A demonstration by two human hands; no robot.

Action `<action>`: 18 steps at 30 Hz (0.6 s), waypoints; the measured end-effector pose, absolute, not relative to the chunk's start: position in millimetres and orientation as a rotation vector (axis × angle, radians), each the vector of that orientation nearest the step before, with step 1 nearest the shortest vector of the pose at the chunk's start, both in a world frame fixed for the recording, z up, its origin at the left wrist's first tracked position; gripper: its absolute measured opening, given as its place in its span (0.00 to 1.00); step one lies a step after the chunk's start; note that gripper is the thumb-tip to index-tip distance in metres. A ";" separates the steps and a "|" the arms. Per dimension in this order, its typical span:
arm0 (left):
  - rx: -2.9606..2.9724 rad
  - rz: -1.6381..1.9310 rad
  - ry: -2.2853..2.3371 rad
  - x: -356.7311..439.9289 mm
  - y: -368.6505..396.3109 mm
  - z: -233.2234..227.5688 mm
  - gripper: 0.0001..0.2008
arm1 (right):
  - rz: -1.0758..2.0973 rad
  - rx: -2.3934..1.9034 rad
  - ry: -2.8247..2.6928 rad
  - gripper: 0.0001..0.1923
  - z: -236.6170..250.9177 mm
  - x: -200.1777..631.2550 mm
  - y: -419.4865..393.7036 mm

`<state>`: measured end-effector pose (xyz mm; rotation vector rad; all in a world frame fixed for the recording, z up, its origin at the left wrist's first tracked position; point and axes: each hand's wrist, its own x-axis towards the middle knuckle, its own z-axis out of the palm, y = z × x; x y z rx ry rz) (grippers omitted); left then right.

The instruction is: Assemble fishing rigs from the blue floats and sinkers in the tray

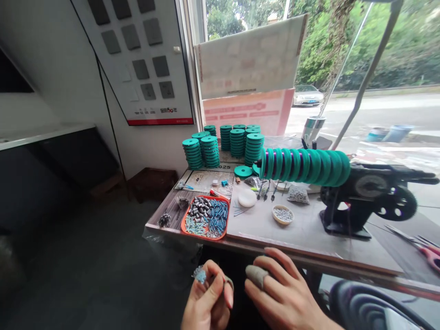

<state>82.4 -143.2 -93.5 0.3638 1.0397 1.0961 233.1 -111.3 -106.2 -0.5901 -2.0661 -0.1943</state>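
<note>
A: Where was the pale-blue cluster [199, 274]?

B: In the person's left hand [208, 295], gripped among bent fingers, seemingly to keep its loose tips free. The right hand [282, 291] was palm down, its fingers apart; its underside was hidden, so whether it held anything couldn't be told

A: Why did the orange tray [197, 235] sit so close?

B: Probably for easy reach; its small pieces lay grouped by colour. The round dish [283, 222] stood to its right, with the green spools [209, 153] stacked farther back

A: And room to move?

B: A gap separated the hands, just off the near edge of the worktop [309, 243]. The black machine [369, 188] and scissors [431, 256] bounded the right side
</note>
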 end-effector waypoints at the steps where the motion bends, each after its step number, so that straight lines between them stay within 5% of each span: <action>1: 0.384 1.119 1.079 81.6 -143.2 -92.1 0.29 | -0.159 -0.579 -2.136 0.12 -105.0 234.3 -108.9; 6: 0.537 1.280 1.262 87.3 -148.5 -93.8 0.25 | 0.083 -0.677 -2.093 0.13 -112.8 218.2 -110.4; 18: 0.592 1.266 1.248 86.9 -152.2 -94.3 0.26 | -0.083 -0.657 -2.066 0.14 -112.3 212.5 -114.1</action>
